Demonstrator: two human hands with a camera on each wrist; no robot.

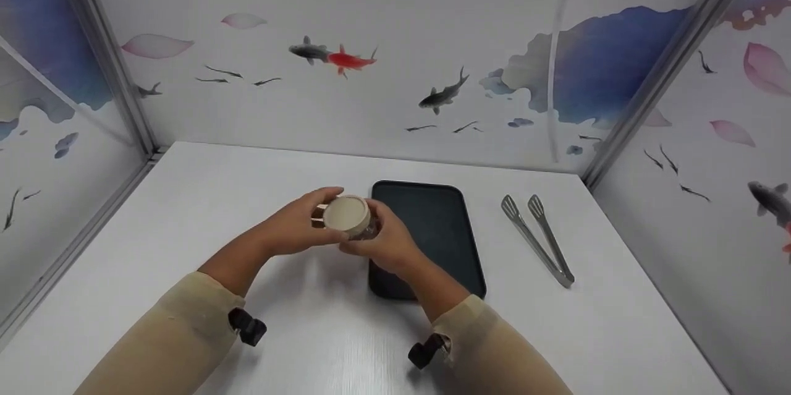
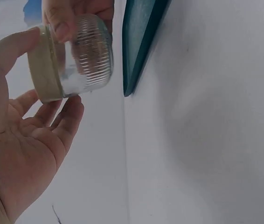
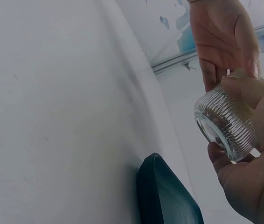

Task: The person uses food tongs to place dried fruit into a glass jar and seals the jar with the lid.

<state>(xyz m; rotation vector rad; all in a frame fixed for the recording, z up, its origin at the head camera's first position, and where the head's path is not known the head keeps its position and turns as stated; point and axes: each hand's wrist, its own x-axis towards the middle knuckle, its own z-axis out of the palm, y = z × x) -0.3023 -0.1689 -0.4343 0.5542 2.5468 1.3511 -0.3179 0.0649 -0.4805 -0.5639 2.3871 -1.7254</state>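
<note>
Both hands hold a clear ribbed glass jar [image 2: 92,60] in the air, tilted, with its beige lid [image 1: 346,214] facing up toward the head view. My left hand [image 1: 300,222] grips the lid from the left, thumb on one side and fingers on the other. From the right, my right hand [image 1: 389,240] is curled round the glass body [image 3: 225,121]. The lid sits on the jar's mouth. Inside the glass I cannot make out any contents for certain.
A dark rectangular tray [image 1: 432,240] lies on the white table [image 1: 247,175], partly under the right hand. Metal tongs [image 1: 544,246] rest spread to its right. Printed wall panels [image 1: 383,123] enclose the table at the back and sides.
</note>
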